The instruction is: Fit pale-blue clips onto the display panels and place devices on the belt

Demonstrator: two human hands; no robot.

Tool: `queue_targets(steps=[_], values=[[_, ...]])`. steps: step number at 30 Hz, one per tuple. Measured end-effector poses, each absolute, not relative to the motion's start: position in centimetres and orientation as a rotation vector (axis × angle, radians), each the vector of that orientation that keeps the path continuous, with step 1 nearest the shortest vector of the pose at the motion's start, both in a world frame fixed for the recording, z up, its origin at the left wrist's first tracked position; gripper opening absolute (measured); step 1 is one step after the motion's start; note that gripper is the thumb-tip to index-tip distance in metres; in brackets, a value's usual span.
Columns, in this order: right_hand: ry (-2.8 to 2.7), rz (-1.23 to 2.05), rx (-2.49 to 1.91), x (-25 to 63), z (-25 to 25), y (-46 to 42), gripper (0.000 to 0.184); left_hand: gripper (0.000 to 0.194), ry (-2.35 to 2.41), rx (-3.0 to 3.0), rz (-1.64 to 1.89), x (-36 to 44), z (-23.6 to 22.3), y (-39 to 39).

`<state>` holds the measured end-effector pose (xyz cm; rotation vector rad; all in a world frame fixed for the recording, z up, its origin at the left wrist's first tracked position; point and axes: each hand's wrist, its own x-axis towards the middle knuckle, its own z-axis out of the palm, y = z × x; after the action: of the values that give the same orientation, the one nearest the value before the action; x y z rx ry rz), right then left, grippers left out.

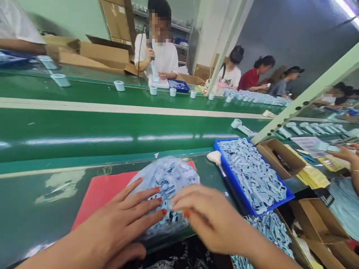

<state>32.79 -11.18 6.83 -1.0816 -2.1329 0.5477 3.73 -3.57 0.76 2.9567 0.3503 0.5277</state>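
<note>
Clear plastic bag [182, 173] of lt. blue parts on desk [60, 203], partly over red sheet [99, 190]. L hand [123, 218]: grip spread wide, palm down, fingers on bag's near-L side. R hand [209, 215]: grip narrow, fingers curled at bag's R side, over the parts; whether a part is pinched, cannot tell. Blue tray [254, 175], full of similar parts, R of bag; brush [221, 168] between.

From here I can see orange-red polish on four nails of the left hand [120, 215], and the same on the right hand's [217, 220] thumbnail. Both forearms are bare. Black cloth [182, 256] with whitish, patchy markings, apparently clothing, shows at the bottom centre of the frame.
</note>
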Motion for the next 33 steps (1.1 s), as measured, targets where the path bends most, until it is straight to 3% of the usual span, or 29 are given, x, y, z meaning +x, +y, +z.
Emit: queue_targets(steps=[4,9,13,18,21,24,28,33], values=[[-2.581,0.265,-1.364,29.6,3.7,-11.9,0.022,0.024,0.385,3.053,0.695,3.2,0.1,-3.4],[-2.466,-0.097,-1.589,28.4,3.3,-11.6,0.015,0.030,0.392,2.960,0.720,1.6,0.7,-3.7],[-2.502,-0.077,-1.477,25.9,3.0,-9.6,0.019,0.031,0.412,3.038,0.635,1.2,1.5,-3.6],[-2.558,-0.035,-1.671,23.7,1.9,-5.5,0.035,0.031,0.422,3.014,0.693,1.1,1.4,-3.4],[-2.544,-0.009,-1.732,23.4,1.8,-4.1,0.028,0.031,0.437,2.968,0.706,1.1,1.1,-3.3],[-2.450,0.140,-1.662,24.0,2.0,-4.1,0.020,0.029,0.447,2.953,0.678,1.1,1.3,-3.3],[-1.981,0.622,-1.399,25.7,2.4,-5.5,0.025,0.025,0.445,2.834,0.688,1.2,2.3,-3.4],[-1.401,1.174,-1.228,26.7,3.0,-7.4,0.034,0.022,0.612,2.559,1.089,2.9,3.7,-3.4]])
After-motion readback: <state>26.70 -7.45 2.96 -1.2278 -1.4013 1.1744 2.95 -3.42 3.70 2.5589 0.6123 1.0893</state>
